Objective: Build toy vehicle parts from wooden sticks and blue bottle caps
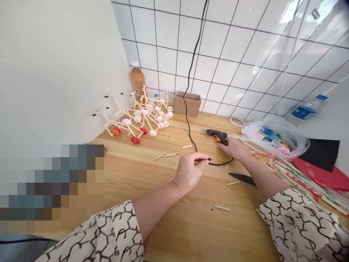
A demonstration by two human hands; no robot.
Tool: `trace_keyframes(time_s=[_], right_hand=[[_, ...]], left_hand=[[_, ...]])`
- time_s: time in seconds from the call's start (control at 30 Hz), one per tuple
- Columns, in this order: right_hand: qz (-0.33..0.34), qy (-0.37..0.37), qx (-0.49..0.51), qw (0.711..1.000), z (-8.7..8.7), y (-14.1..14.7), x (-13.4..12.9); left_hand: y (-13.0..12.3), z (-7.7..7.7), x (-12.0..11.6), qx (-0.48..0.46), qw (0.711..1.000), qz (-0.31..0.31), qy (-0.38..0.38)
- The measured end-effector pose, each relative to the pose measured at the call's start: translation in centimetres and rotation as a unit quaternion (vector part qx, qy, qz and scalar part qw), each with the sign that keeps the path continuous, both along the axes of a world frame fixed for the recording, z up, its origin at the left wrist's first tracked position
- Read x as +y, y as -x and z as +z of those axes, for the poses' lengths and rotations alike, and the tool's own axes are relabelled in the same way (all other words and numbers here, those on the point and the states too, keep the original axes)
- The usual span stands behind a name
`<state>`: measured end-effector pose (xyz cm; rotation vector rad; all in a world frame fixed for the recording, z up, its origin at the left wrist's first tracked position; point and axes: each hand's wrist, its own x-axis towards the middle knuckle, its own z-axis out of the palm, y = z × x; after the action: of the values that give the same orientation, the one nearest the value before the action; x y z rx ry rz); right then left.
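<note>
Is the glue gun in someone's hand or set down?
In hand: the right hand closes around the black glue gun at its handle, by its orange trigger.

The glue gun [216,136] is glossy black and orange plastic, and its cord [218,164] is smooth, matt rubber. The table [174,125] is pale varnished pine with a soft sheen. The wall tiles [218,72] are glossy white ceramic. The carton [187,103] is matt brown cardboard, the bag [275,137] thin, shiny plastic, and the sleeve [300,222] matt printed cloth.
</note>
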<state>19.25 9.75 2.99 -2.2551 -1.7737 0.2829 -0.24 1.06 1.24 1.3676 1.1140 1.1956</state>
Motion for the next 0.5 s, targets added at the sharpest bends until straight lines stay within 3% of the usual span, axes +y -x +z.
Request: trace_keyframes(time_s=[0.27,0.5], right_hand=[[-0.027,-0.005,0.03,0.999,-0.1,0.3,1.5],[-0.011,-0.113,0.124,0.986,2.1,0.9,-1.9]], left_hand=[[-0.1,-0.2,0.2,-0.017,1.0,0.005,-0.004],[0.0,-0.6,0.6,-0.086,0.996,0.009,0.039]])
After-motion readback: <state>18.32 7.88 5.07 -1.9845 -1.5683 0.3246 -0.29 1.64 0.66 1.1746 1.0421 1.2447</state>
